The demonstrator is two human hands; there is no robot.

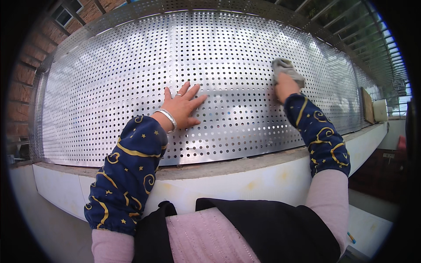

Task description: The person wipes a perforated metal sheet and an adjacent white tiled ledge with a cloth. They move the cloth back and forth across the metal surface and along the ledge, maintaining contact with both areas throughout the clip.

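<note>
A wide perforated metal sheet [227, 79] lies before me, shiny and full of round holes. My left hand [181, 107] rests on it with fingers spread and nothing in its grasp; it wears a ring and a silver bangle [167, 119]. Further right, my right hand [286, 86] holds a crumpled grey cloth [286, 68] against the metal. That hand is slightly blurred, and its fingertips are partly hidden. Navy sleeve covers [131, 174] with gold stars and swirls run up both forearms.
A raw ledge [230, 166] with a white tiled face [236, 184] borders the sheet on my side. Metal bars [355, 23] enclose the far side. At the right end stand a brown board [367, 105] and a cream container [380, 110]. A brick wall [21, 95] is at left.
</note>
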